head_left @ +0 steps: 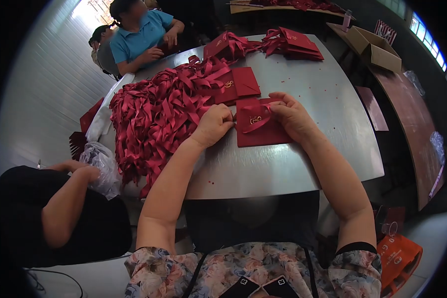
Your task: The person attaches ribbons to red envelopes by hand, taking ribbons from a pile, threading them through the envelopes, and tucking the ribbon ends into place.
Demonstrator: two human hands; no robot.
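Note:
A small dark-red paper gift bag (270,138) with a gold logo lies flat on the metal table in front of me. A loop of red ribbon (256,125) runs across its face. My right hand (292,116) is at the bag's upper right, thumb and fingers closed on the ribbon. Just off the bag's left edge, my left hand (215,124) has its fingers curled into a pinch; what is between them is too small to make out. Another red gift bag (246,81) lies behind, partly under a big heap of ribboned bags (156,111) on the left.
Stacked red bags (298,44) sit at the table's (342,149) far side. A co-worker in a blue shirt (141,37) is across it; another person's arm (64,208) is at left by a clear plastic bag (104,166). An open carton (375,49) stands on the right-hand bench.

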